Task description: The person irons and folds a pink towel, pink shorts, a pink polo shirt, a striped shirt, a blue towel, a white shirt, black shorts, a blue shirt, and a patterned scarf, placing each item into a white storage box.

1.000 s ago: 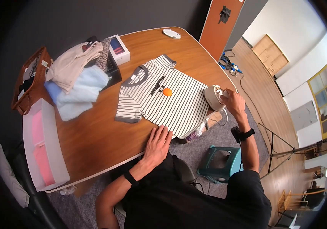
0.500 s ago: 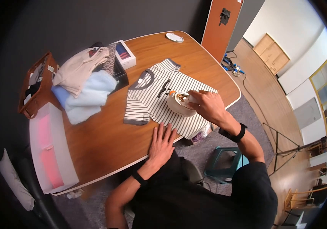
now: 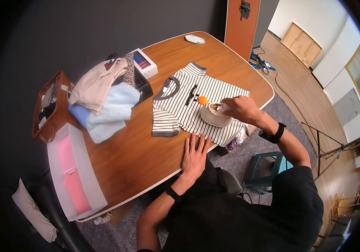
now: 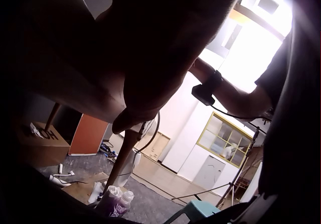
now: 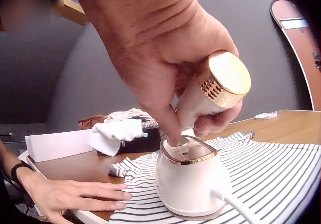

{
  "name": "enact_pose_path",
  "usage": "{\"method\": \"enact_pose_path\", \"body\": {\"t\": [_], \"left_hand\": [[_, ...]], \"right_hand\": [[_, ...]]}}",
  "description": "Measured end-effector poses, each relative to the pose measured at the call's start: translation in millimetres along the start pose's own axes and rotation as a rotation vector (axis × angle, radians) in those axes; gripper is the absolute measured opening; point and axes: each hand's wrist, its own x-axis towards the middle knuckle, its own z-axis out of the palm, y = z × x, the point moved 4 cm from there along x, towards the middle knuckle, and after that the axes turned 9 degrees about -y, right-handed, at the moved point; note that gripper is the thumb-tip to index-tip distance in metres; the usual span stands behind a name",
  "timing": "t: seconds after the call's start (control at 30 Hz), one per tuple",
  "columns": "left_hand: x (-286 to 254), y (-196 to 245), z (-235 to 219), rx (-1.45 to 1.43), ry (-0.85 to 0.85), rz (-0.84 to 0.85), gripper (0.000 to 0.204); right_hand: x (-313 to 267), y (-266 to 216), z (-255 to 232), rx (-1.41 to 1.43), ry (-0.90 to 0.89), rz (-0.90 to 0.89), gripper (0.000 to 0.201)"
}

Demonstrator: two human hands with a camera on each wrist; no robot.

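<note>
A striped T-shirt (image 3: 226, 89) with dark grey collar and cuffs is spread flat on the wooden table (image 3: 125, 168). On its front sit black lettering and an orange dot (image 3: 203, 100). My right hand (image 3: 244, 110) grips the handle of a white handheld steam iron (image 5: 190, 184) with gold trim, whose base rests on the striped cloth. A white cord (image 5: 233, 205) runs from the iron's side. Flat by the shirt's near side edge lies my left hand (image 3: 194, 158), fingers spread, fingertips right at the cloth. The left wrist view is mostly dark.
Folded clothes (image 3: 98, 86) and a light blue fleece (image 3: 115, 111) are piled at the left, beside a brown basket (image 3: 45, 122). A white bin (image 3: 98, 197) holds pink items. A boxed item (image 3: 146, 63) and a white disc (image 3: 195, 39) sit farther back. A teal stool (image 3: 281, 161) stands at right.
My right hand has slid the iron from the shirt's bottom hem inward, close to the orange dot. The left hand stays by the shirt's edge. The head view has shifted a little.
</note>
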Motion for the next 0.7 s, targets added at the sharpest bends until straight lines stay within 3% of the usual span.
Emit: {"method": "enact_pose_path", "body": {"t": [0.2,0.3,0.5,0.63,0.7], "left_hand": [[-4.5,0.7,-10.9,-0.17,0.049,0.017,0.067],[-10.9,-3.9,-24.0,-0.182,0.012,0.055,0.065],[-50.1,-19.5,-41.5,-0.255,-0.113,0.158,0.061],[-63.5,-32.0,-76.4,-0.44,-0.025,0.115,0.059],[-54.3,-36.6,-101.1,-0.392,0.071,0.098,0.053]], "right_hand": [[-29.6,34.8,-36.5,-0.026,-0.17,0.238,0.043],[-31.3,64.0,-49.0,-0.076,-0.067,0.311,0.042],[-27.7,64.3,-69.2,-0.065,0.139,0.252,0.04],[-4.1,38.1,-69.8,-0.049,0.075,0.201,0.04],[9.8,24.1,-62.3,-0.069,0.063,0.135,0.042]]}}
